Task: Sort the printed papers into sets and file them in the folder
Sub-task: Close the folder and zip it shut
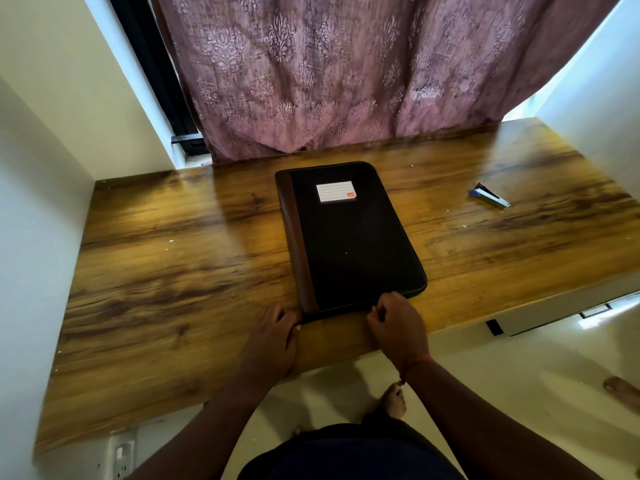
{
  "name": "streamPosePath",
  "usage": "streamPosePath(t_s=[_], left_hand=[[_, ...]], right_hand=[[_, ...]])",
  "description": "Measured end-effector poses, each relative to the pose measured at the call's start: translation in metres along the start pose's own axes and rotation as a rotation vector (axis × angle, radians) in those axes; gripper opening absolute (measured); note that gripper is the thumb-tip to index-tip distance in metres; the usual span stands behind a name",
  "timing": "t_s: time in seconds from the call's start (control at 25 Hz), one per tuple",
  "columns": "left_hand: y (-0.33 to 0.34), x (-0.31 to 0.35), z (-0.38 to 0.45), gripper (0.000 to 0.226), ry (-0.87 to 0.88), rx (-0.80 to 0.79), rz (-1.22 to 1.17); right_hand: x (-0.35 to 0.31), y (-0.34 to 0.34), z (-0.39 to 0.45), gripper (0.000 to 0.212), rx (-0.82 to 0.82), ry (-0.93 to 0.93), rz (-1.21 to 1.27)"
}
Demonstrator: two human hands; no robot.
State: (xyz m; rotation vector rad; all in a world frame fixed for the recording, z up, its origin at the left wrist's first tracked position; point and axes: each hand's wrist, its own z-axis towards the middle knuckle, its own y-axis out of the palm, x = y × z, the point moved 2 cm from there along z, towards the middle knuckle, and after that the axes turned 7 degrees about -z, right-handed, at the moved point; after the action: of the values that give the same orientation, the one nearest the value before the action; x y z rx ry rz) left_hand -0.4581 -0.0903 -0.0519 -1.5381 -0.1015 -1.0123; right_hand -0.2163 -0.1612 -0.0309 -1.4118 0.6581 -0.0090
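Folder (349, 237) lies closed and flat on wooden counter (173, 271), label up, near edge at the front. Left hand (273, 337) touches its near-left corner; grip state cannot be told. Right hand (394, 327) pinches the near edge. Stapler (489, 196) sits well apart, far right.

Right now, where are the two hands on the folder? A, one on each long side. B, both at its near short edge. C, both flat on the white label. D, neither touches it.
B: the left hand and right hand both sit at the near edge of the closed folder, far from its white label.
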Motion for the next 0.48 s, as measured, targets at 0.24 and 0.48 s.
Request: streamPosePath(t_s=[0.24,0.48], left_hand=[[0.002,0.001,-0.001,0.027,-0.015,-0.015,0.062],[0.002,0.006,-0.004,0.027,-0.036,-0.017,0.119]], right_hand=[[0.047,-0.023,0.012,0.021,0.055,0.094,-0.012],[0.085,-0.040,0.032,0.020,0.037,0.052,-0.027]])
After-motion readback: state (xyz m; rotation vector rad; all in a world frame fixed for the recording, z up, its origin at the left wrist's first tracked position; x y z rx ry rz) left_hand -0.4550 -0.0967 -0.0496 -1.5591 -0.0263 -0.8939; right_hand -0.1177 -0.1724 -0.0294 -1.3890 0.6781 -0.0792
